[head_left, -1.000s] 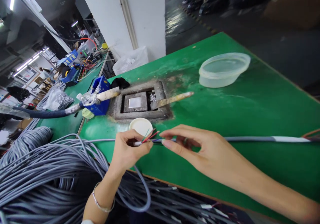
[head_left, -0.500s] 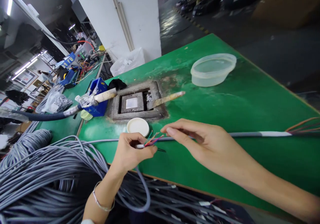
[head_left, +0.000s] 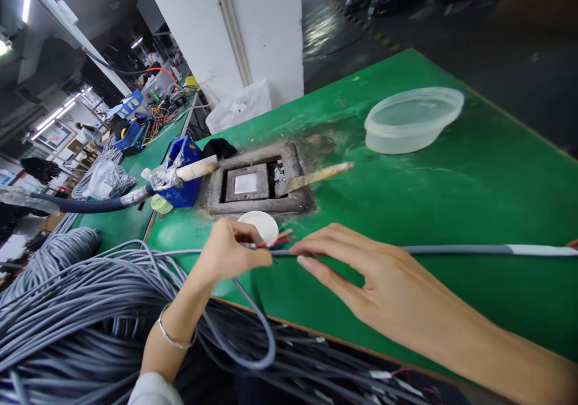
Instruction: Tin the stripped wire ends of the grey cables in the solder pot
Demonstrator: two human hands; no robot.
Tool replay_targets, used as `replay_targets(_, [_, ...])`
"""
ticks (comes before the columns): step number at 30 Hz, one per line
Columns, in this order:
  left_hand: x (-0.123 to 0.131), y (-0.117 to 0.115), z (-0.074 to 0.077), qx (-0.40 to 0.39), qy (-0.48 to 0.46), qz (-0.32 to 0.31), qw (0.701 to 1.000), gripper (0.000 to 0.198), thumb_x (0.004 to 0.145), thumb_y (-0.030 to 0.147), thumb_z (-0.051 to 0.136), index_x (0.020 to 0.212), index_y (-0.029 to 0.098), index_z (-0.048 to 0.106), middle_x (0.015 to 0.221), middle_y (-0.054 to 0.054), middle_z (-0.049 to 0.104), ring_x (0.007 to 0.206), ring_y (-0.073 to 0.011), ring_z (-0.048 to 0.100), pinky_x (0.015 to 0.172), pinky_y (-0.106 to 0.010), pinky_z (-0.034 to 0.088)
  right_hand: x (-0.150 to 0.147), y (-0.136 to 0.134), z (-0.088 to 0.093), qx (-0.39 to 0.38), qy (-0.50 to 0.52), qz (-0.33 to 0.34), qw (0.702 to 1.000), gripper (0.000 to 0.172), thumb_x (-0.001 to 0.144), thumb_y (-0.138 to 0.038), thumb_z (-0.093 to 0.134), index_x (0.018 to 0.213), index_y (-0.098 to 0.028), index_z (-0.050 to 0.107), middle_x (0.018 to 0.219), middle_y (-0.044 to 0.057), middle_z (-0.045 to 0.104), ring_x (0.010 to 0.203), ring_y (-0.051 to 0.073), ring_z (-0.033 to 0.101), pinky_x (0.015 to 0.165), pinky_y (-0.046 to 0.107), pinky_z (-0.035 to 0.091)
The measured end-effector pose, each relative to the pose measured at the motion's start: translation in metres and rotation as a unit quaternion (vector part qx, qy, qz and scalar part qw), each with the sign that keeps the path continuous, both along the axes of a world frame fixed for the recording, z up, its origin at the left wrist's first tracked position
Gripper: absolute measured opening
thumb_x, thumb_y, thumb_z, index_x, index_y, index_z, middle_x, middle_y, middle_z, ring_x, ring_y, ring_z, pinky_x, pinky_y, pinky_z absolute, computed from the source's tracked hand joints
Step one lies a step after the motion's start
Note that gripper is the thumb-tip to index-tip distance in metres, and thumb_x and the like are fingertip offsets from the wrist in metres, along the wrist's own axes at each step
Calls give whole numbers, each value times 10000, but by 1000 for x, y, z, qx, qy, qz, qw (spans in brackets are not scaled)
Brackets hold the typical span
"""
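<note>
My left hand (head_left: 230, 251) is closed around the end of a grey cable, whose colored wires (head_left: 282, 238), red and pinkish ones among them, fan out past the fingertips. Below that hand the same cable seems to hang in a loop (head_left: 270, 339) over the table's front edge. My right hand (head_left: 361, 266) is just to the right of the wire tips, its fingers stretched out and the thumb apart from them, with nothing visible between. Another grey cable (head_left: 456, 249) with a white sleeved section lies across the table, passing behind both hands.
A solder pot (head_left: 247, 182) sits in the green table (head_left: 451, 200), a scraper (head_left: 320, 176) across its edge. Close by are a white round lid (head_left: 266, 225), a blue bin (head_left: 184, 182) and a fume hose (head_left: 90, 207). A clear plastic tub (head_left: 406, 135) stands farther right; coiled cables (head_left: 90, 296) fill the left.
The wires are bunched closer together and point right. My right hand's fingers have opened and lowered a little beside them. The view has shifted slightly.
</note>
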State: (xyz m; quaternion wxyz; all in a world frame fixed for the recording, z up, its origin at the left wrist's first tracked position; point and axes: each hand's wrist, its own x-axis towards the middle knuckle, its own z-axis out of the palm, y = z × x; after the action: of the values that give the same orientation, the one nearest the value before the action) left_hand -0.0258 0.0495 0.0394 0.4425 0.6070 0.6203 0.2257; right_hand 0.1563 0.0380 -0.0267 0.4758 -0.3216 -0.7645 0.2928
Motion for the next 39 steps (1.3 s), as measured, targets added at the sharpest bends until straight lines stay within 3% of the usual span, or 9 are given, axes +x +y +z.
replay_targets(4, [-17,34,3,31,105,-4,994,151,542,220,608,449,138,522,459,60,323,491,-67,270,464,-246,157,0,4,-6,30,-24,-20,999,226,952,-282,441,903,-198,645,832,46,673,781,189,645,685,300,522])
replay_targets(8, [-21,58,-1,-7,162,-25,986,169,543,203,616,426,143,510,432,67,311,479,-68,270,457,-252,149,-1,5,-7,24,-35,-10,999,243,958,-288,434,887,-209,653,828,45,675,774,190,641,680,304,525])
replay_targets(13, [-20,67,-8,-31,201,-46,978,154,537,194,626,437,140,522,422,73,347,483,-71,300,466,-247,182,1,5,-6,29,-54,-8,998,283,980,-299,402,905,-208,659,837,46,673,772,191,633,676,313,530])
replay_targets(17, [-21,71,0,-23,228,-73,971,131,550,200,625,473,130,546,441,71,367,500,-75,324,481,-246,209,0,6,-7,77,-63,-33,994,317,1006,-269,358,894,-193,645,825,41,667,760,171,635,667,294,527])
replay_targets(21, [-18,86,13,59,273,-51,959,128,579,178,610,482,130,542,464,62,344,514,-80,334,494,-244,230,-3,5,-10,112,-95,-52,988,345,1020,-266,326,900,-198,642,836,38,685,795,178,647,705,307,528])
replay_targets(25, [-11,110,19,123,354,-43,926,149,586,147,628,469,141,538,460,46,357,551,-110,422,542,-249,295,-9,-2,-19,160,-156,-21,975,345,1011,-215,299,1162,-187,607,1039,22,708,954,185,647,765,333,522])
replay_targets(28, [-5,123,18,109,380,-53,917,142,599,136,648,487,144,562,472,35,381,593,-134,476,582,-256,339,-15,-11,-31,195,-184,34,963,407,965,-122,303,1271,-227,550,1176,-27,668,962,161,637,742,336,507])
replay_targets(32, [-1,131,13,90,392,-44,914,97,605,139,672,538,138,602,501,19,423,619,-153,508,590,-266,358,-20,-17,-41,181,-195,55,962,416,948,-90,306,1229,-214,585,1164,-23,674,908,148,619,728,324,470])
replay_targets(39, [3,140,1,131,423,-17,897,63,624,168,659,589,121,634,571,-37,516,675,-196,555,614,-285,400,-26,-20,-40,189,-154,25,969,431,1044,-225,217,1177,-206,628,1178,-18,667,1077,120,566,874,321,400])
